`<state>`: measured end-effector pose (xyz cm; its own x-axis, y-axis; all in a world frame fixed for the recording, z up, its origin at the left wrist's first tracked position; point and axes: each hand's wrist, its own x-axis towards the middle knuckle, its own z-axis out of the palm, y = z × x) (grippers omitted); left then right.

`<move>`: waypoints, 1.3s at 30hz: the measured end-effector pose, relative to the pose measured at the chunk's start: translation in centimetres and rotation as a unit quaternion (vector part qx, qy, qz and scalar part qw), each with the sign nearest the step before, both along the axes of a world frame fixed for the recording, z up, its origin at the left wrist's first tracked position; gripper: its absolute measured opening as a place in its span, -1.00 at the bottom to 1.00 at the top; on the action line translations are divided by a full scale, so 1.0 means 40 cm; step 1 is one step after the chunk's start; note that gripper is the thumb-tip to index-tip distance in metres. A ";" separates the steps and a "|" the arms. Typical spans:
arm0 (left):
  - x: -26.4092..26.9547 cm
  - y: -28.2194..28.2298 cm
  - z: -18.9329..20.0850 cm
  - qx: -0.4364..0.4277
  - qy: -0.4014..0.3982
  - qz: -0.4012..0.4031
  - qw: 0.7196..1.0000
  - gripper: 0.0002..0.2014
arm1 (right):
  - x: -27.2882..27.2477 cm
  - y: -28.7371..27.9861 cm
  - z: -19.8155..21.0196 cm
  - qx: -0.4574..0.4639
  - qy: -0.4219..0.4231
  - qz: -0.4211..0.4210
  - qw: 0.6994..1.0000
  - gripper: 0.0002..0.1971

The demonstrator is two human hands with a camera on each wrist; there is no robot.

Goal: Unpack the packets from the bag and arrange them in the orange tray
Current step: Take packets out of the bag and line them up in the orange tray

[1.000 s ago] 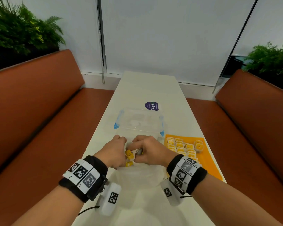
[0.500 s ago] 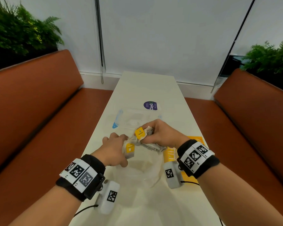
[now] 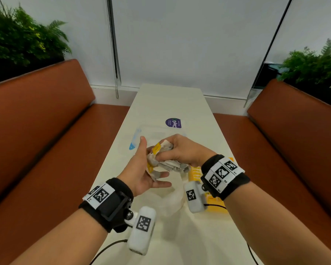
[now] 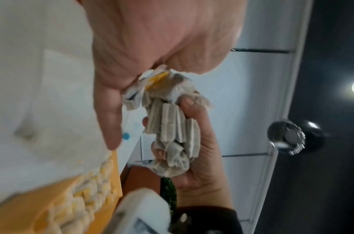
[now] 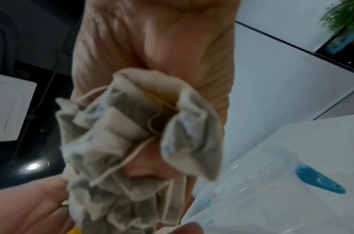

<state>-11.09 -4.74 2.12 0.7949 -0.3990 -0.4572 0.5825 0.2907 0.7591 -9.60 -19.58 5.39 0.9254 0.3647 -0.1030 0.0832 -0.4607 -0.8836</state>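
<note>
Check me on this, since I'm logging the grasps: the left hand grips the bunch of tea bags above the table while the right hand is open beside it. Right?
One thing is swapped. In the head view the right hand grips the bunch of tea bags above the table, and the left hand is the open one beside it, fingers straight.
</note>
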 end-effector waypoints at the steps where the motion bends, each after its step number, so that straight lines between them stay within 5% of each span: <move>1: -0.003 -0.004 0.001 -0.034 0.016 -0.002 0.999 -0.33 | 0.001 0.011 -0.002 -0.027 0.005 0.010 1.000 -0.77; 11: -0.014 -0.021 -0.011 -0.119 0.073 0.068 0.988 -0.57 | -0.001 0.050 -0.039 -0.084 -0.044 -0.022 0.995 -0.56; 17: -0.004 -0.022 -0.012 -0.178 0.076 0.080 0.978 -0.64 | 0.002 0.073 -0.051 0.020 -0.046 -0.099 0.994 -0.60; 22: 0.006 -0.027 -0.015 -0.171 0.098 0.086 0.977 -0.61 | 0.020 0.081 -0.070 0.044 -0.049 -0.156 0.985 -0.34; 29: 0.007 -0.033 -0.012 -0.169 0.087 0.085 0.978 -0.66 | 0.030 0.094 -0.071 0.110 -0.016 -0.183 0.977 -0.26; 39: 0.027 -0.022 -0.022 -0.132 0.050 0.111 0.984 -0.76 | 0.036 0.031 -0.052 0.290 0.076 -0.201 0.933 -0.64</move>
<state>-10.01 -5.62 1.24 0.8316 -0.3361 -0.4421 0.5511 0.5979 0.5820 -8.14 -18.32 3.30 0.9901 0.0268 -0.1375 -0.1399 0.1310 -0.9815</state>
